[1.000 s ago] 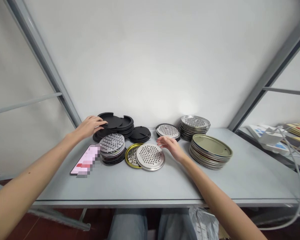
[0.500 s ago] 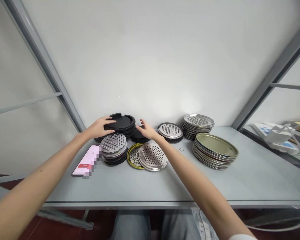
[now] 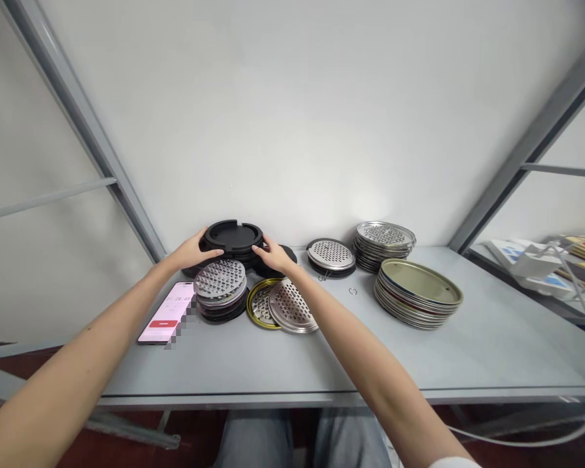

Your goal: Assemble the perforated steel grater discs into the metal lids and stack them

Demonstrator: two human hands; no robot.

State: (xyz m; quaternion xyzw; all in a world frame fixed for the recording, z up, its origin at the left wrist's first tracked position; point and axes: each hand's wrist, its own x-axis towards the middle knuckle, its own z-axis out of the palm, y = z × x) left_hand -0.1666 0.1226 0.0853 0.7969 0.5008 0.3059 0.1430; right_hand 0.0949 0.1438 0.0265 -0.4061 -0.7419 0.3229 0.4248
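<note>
My left hand (image 3: 195, 252) and my right hand (image 3: 273, 253) clasp a stack of black round trays (image 3: 234, 235) from its two sides. The thumbs press on the near rim, while most of the fingers disappear behind the stack. The top tray has a raised rim with gaps in it. Just in front stands a pile topped by a perforated metal grater disc (image 3: 219, 279). Beside that pile, a yellow-rimmed disc (image 3: 260, 323) lies partly under silver perforated discs (image 3: 290, 305), which my right forearm partly covers. Another black round piece (image 3: 288, 255) sits behind my right hand.
A lit phone (image 3: 166, 315) lies at the left. Toward the back right are a perforated disc on a black base (image 3: 331, 253) and a tall disc stack (image 3: 385, 234). Olive round lids (image 3: 419, 283) are piled at the right. Small metal rings (image 3: 353, 292) lie between.
Both hands have closed in on the black tray stack. My right hand has moved left to its right side, and my left hand has come off the top rim to grip the left side.
</note>
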